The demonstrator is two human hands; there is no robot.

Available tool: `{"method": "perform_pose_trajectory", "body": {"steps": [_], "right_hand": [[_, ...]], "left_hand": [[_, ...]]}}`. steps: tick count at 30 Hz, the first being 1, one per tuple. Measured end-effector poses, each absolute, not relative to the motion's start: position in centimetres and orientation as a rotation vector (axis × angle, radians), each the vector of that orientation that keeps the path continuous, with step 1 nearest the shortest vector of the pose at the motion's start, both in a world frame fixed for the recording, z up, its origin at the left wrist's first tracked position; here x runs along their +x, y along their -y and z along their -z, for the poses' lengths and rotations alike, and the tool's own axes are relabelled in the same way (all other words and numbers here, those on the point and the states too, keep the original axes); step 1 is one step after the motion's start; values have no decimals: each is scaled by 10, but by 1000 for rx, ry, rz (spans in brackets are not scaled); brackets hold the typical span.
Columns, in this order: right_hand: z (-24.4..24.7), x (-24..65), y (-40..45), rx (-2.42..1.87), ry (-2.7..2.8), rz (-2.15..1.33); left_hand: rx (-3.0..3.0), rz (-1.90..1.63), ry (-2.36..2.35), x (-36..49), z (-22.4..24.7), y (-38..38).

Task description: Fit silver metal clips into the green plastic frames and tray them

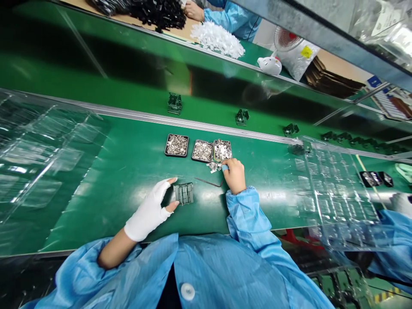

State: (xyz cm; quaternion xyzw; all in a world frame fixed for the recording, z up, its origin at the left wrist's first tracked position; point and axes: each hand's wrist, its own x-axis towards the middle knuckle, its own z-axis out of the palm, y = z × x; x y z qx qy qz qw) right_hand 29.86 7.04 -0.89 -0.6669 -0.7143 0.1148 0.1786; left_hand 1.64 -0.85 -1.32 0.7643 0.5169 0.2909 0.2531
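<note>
My left hand [149, 210], in a white glove with bare fingertips, has its thumb and forefinger at the left edge of a dark green plastic part [184, 194], closed on it. My right hand [234, 175] is bare, with a blue wrap on one finger. Its fingers are bent together over loose small metal pieces [213, 166]; whatever is between the fingertips is hidden. Behind them stand a right tray [222, 150], a middle tray [202, 151] and a left tray [177, 146], all filled with small metal pieces. Between my hands lies a thin L-shaped hex key [208, 182].
Clear plastic blister trays lie at the left [41, 159] and the right [341, 189]. Past a metal rail [144, 116], several green parts [174, 103] sit in a row. A co-worker's sleeve [231, 19] shows beyond the partition, another person's sleeve [394, 240] at right.
</note>
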Motion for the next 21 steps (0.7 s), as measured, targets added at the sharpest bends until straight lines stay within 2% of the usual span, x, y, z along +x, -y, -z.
{"method": "perform_pose_trajectory", "body": {"steps": [8, 12, 16, 21], "right_hand": [[6, 297, -70, -1766, 1884, -409], [-7, 268, -54, -1412, 1878, -597], [-16, 233, -34, -1000, 2138, -801], [-15, 223, -27, -913, 2133, -816]], "left_hand": [[2053, -855, -1488, 12, -4, -8], [2071, -909, -1491, 18, -11, -15], [2223, -919, -1381, 28, -14, -19], [2486, -946, -1407, 35, -18, -16]]}}
